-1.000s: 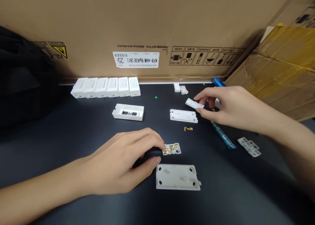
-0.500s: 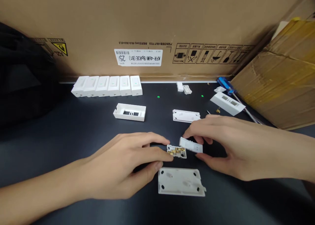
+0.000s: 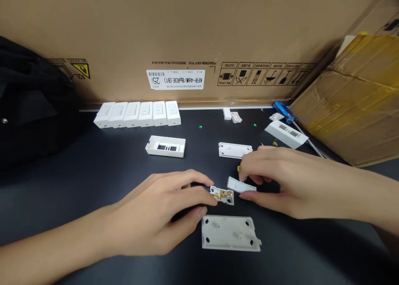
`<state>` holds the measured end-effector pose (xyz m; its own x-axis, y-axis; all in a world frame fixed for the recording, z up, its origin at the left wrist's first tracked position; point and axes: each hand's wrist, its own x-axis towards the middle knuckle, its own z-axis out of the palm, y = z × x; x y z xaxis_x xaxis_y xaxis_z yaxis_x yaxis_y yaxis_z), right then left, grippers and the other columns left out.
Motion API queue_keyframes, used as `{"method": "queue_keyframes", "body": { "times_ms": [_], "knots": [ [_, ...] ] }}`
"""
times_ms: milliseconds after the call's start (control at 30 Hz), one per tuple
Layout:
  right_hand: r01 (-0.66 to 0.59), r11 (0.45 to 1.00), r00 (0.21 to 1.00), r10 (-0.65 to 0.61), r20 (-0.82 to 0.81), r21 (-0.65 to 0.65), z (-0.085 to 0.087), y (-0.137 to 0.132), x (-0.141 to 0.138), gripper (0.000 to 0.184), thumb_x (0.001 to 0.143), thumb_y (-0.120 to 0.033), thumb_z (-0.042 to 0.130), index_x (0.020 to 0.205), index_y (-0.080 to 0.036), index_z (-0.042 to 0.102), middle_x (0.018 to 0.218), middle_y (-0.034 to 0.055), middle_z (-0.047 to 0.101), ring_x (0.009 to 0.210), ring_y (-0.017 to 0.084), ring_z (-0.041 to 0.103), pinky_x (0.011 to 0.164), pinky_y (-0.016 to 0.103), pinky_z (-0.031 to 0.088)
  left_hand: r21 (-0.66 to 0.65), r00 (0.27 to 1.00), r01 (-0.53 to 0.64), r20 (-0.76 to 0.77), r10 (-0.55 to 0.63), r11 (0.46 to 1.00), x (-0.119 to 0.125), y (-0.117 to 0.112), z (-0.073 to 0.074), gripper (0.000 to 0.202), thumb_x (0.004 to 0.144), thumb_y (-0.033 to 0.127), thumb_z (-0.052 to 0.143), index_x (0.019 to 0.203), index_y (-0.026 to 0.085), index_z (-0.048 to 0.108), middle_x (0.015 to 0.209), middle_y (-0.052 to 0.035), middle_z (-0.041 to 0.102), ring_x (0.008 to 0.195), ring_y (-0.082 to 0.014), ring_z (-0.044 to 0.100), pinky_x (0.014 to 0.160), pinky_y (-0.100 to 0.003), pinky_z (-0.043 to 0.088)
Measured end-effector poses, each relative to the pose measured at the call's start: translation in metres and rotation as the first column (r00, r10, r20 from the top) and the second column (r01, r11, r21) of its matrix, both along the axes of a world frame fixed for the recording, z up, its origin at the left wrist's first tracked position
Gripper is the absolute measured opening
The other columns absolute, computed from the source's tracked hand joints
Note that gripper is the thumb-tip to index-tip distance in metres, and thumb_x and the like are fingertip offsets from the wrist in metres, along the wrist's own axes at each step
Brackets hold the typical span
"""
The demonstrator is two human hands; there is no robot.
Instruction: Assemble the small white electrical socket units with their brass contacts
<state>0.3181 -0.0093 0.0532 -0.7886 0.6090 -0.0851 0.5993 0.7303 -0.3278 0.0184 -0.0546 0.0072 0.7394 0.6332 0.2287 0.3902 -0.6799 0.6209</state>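
Writing: a white sticker (image 3: 175,79) on the cardboard box (image 3: 174,35) reads "KFR-46W/BpR3E (B1)" and "25", upside down; handling symbols print beside it.
Surface: a black desk (image 3: 102,185) holds a row of six white switches (image 3: 137,114), an open white casing (image 3: 165,147), a white plate (image 3: 235,150) and a blue-handled screwdriver (image 3: 283,110).
Room: a taped carton (image 3: 352,106) leans at right; dark cloth (image 3: 31,102) lies at left.
Left hand (image 3: 156,206): fingers curved, fingertips (image 3: 208,197) touching the brass-contact switch base (image 3: 222,195); grip unclear.
Right hand (image 3: 283,183): fingers part-open around a white switch piece (image 3: 241,185); grip unclear.
Switch base: on the desk, just above a white back cover (image 3: 230,233).
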Motion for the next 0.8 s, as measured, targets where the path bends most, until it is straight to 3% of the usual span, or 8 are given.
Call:
{"method": "queue_keyframes", "body": {
  "times_ms": [100,233,400,500,633,800],
  "knots": [
    [0.021,0.999,0.999,-0.02,0.037,-0.033,0.001,-0.003,-0.001,0.017,0.093,-0.032,0.071,0.079,-0.026,0.063,0.073,-0.0011,0.066,0.066,0.019,0.061,0.057,0.032,0.039,0.0,1.0,-0.003,-0.001,0.003,1.0,0.0,0.0,0.001,0.027,0.103,0.016,0.059,0.122,0.025,0.076,0.135,-0.0062,0.074,0.089,-0.012,0.076,0.075,-0.02,0.061],
    [0.059,0.996,0.995,-0.053,0.086,-0.064,0.003,-0.006,0.007,0.028,0.088,-0.04,0.077,0.076,-0.027,0.056,0.068,-0.002,0.061,0.059,0.017,0.055,0.051,0.031,0.039,0.003,1.0,0.003,-0.002,-0.003,1.0,0.0,0.0,0.001,0.027,0.104,0.015,0.059,0.123,0.025,0.076,0.134,-0.0056,0.074,0.092,-0.0121,0.076,0.073,-0.019,0.06],
    [0.102,0.993,0.995,-0.1,0.024,-0.063,0.007,-0.004,0.013,0.028,0.083,-0.047,0.084,0.086,-0.029,0.064,0.078,-0.0013,0.068,0.067,0.02,0.063,0.051,0.031,0.045,0.0,1.0,0.001,-0.013,-0.001,1.0,0.001,0.001,0.0,0.029,0.103,0.014,0.058,0.122,0.026,0.076,0.133,-0.0058,0.073,0.091,-0.0122,0.075,0.074,-0.019,0.061],
    [0.081,0.992,0.997,-0.079,0.027,-0.101,0.007,-0.004,0.011,0.018,0.081,-0.033,0.082,0.083,-0.028,0.064,0.079,-0.0021,0.069,0.07,0.019,0.065,0.055,0.031,0.048,0.009,1.0,-0.004,-0.019,0.005,1.0,0.0,0.0,0.0,0.029,0.103,0.014,0.058,0.122,0.027,0.076,0.133,-0.0055,0.073,0.091,-0.0125,0.076,0.074,-0.02,0.061],
    [0.065,0.988,0.996,-0.056,0.07,-0.137,0.008,-0.007,0.009,0.021,0.073,-0.012,0.073,0.074,-0.026,0.058,0.073,-0.0044,0.066,0.068,0.016,0.062,0.056,0.029,0.048,0.017,1.0,-0.003,-0.022,0.004,1.0,0.0,-0.001,0.001,0.028,0.103,0.015,0.057,0.121,0.026,0.075,0.132,-0.0058,0.074,0.093,-0.0136,0.077,0.077,-0.021,0.062],
    [0.096,0.985,0.991,-0.081,0.105,-0.146,0.013,-0.005,0.015,0.018,0.076,-0.018,0.077,0.075,-0.027,0.062,0.072,-0.0037,0.067,0.066,0.017,0.062,0.053,0.028,0.047,0.021,1.0,-0.002,-0.016,0.003,1.0,0.0,-0.001,0.0,0.027,0.104,0.015,0.058,0.122,0.027,0.075,0.133,-0.006,0.073,0.093,-0.0135,0.077,0.079,-0.022,0.062]
  ]
}}
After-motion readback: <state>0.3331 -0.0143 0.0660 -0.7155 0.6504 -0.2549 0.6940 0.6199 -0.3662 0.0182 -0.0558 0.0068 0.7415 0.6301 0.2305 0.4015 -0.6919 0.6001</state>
